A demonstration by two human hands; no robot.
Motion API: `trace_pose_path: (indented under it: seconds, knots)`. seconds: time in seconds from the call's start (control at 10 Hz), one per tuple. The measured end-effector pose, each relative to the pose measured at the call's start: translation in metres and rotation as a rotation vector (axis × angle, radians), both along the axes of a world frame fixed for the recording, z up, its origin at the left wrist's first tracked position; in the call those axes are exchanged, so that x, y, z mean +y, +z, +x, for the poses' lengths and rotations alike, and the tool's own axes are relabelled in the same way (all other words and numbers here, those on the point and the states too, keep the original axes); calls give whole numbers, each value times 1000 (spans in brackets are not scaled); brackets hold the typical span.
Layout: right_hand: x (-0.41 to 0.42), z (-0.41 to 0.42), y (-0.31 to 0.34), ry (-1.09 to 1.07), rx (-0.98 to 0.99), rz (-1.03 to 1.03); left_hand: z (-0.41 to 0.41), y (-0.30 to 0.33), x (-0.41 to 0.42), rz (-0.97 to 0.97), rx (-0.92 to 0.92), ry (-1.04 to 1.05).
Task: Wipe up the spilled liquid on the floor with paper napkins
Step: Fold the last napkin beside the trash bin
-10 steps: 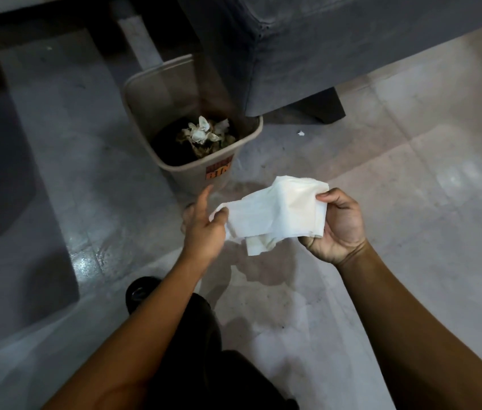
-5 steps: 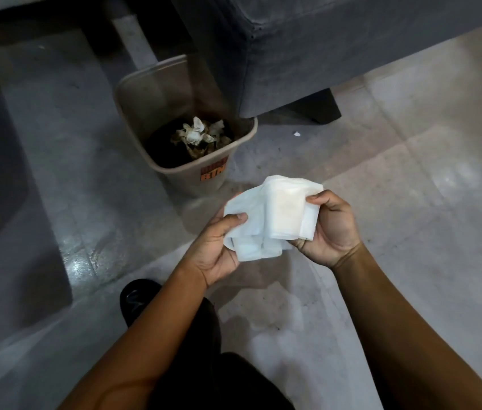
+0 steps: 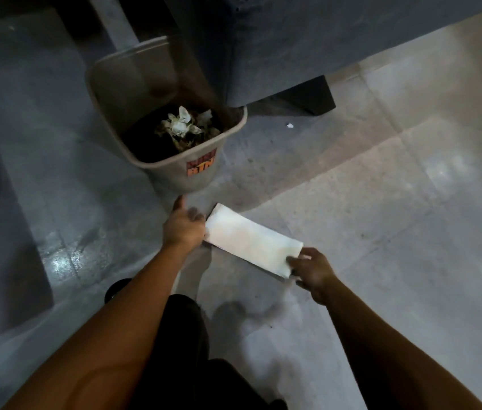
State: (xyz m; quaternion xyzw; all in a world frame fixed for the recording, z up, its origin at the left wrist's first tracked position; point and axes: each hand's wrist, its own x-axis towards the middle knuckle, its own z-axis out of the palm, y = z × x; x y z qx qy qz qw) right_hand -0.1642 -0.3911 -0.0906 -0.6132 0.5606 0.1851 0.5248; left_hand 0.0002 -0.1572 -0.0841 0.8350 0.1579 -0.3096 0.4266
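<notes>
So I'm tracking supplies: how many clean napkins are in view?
1. The flat white napkin is stretched between the left hand and right hand, just above the floor. Crumpled used ones sit in the bin; more may be hidden there.

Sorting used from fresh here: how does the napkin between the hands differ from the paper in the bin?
The napkin is stretched flat in a long clean white rectangle; the paper in the bin is crumpled into a wad and looks stained yellowish. The napkin is held at each end, by the left hand and right hand; the binned paper lies loose. Both look like white paper.
</notes>
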Motion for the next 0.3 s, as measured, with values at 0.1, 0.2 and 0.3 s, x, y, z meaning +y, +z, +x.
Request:
trace_pose_path:
  seconds: [0.1, 0.2, 0.3]
  knots:
    - [24, -1, -14, 165, 228, -224, -15, 1, 12, 62, -20, -150]
    - [50, 8, -4, 271, 246, -390, -23, 1, 16, -8, -28, -157]
    - [68, 24, 11, 375, 68, -443, -22, 6, 14, -105, -42, -147]
